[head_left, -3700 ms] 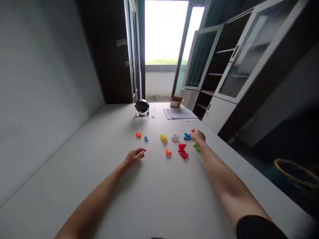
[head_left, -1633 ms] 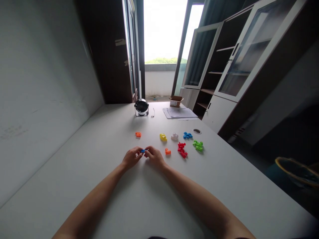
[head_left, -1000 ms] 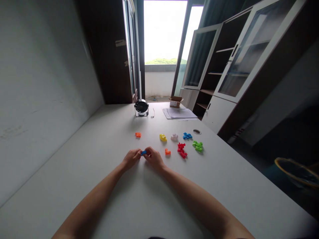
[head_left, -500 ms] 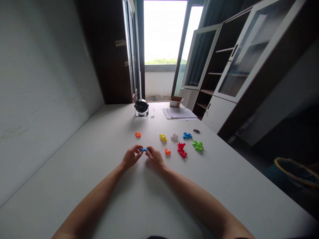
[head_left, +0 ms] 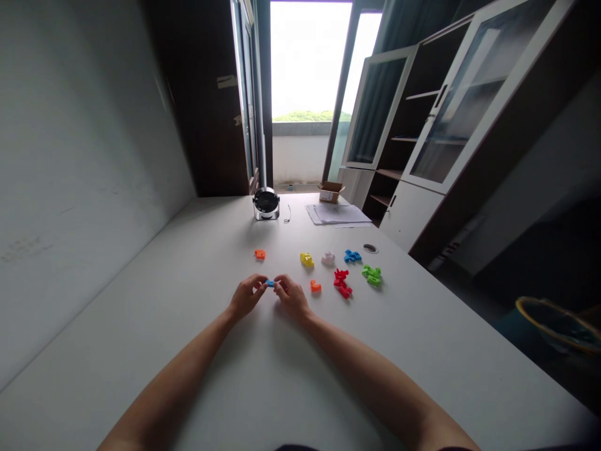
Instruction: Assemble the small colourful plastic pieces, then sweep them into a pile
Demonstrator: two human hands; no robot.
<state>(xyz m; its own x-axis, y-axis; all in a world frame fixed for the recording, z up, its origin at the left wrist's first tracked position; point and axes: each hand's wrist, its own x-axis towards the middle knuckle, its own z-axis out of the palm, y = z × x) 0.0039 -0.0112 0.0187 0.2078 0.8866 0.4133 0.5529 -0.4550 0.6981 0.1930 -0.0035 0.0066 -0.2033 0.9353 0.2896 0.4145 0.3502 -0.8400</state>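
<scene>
Between my two hands is a small blue plastic piece [head_left: 270, 284], pinched from both sides just over the white table [head_left: 188, 269]. The fingertips of my left hand [head_left: 246, 295] close on its left end, while my right hand [head_left: 290, 295] grips its right end. To the right of my right hand lies an orange piece [head_left: 315, 286]. Another orange piece [head_left: 260, 254] rests farther back. Beyond them are yellow pieces [head_left: 307, 259], white pieces [head_left: 328, 258], blue pieces [head_left: 352, 256], red pieces [head_left: 342, 283] and green pieces [head_left: 372, 275] in small heaps.
At the back stands a round black device, seemingly a small fan [head_left: 266, 203], with a thin cord [head_left: 288, 215] beside it. Papers [head_left: 338, 214] and an opened cardboard box [head_left: 331, 192] are at the far right. A round cable hole [head_left: 370, 248] sits near the right edge.
The blue piece is turned slightly between my fingertips and has shifted a touch to the left. The other pieces lie where they were.
</scene>
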